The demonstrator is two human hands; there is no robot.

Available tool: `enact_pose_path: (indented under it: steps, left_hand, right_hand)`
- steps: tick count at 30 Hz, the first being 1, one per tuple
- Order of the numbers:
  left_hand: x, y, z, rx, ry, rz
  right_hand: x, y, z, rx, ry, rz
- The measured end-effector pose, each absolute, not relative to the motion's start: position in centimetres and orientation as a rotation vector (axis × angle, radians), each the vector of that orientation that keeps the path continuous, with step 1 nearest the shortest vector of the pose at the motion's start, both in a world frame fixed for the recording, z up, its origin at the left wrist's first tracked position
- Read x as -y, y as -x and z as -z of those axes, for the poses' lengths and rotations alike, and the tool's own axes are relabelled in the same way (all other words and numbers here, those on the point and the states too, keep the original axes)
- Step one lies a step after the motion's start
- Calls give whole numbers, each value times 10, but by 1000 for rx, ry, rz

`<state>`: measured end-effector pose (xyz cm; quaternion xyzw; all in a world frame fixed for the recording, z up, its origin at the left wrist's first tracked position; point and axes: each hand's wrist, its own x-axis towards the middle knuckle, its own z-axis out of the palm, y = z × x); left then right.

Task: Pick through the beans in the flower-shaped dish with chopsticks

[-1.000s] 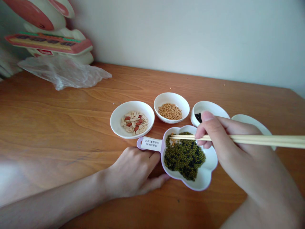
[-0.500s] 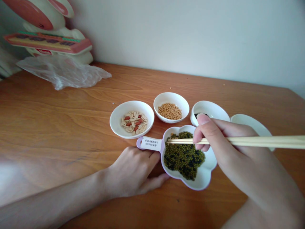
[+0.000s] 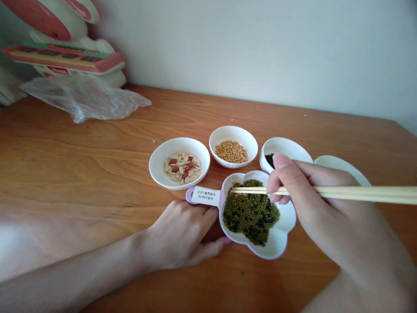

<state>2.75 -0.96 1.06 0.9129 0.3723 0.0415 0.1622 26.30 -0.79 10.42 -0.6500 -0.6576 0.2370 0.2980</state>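
My right hand (image 3: 312, 204) grips a pair of pale wooden chopsticks (image 3: 361, 193), their tips over the left part of a flower-shaped bowl (image 3: 276, 245). This white bowl has a lilac rim and a labelled handle (image 3: 205, 196). Green beans (image 3: 250, 208) mixed with black ones lie inside, with a few yellowish beans near the chopstick tips. Whether the tips pinch a bean is too small to tell. My left hand (image 3: 185, 234) holds the bowl at its left side, thumb along the lower rim; its other fingertips are hidden under the handle and bowl.
Behind stand a white bowl (image 3: 156, 167) of peanuts, one (image 3: 249, 134) with yellow soybeans, and one (image 3: 293, 148) with black beans. A further white dish (image 3: 339, 165) is partly behind my right hand. A clear plastic bag (image 3: 94, 100) and a rabbit figure (image 3: 81, 45) stand at the back left.
The chopstick tips have shifted slightly right and up within the flower-shaped bowl. My right hand has moved a little with them; my left hand keeps its hold.
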Motion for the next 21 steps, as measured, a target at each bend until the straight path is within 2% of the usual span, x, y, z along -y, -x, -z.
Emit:
enact_pose_path:
  steps: [10, 21]
  left_hand:
    - [10, -26, -14, -1061, -2602, -121]
    - [9, -24, -10, -1066, -2582, -141]
  right_hand:
    - [6, -268, -101, 1763, 1765, -515]
    - [7, -263, -109, 1687, 1799, -534]
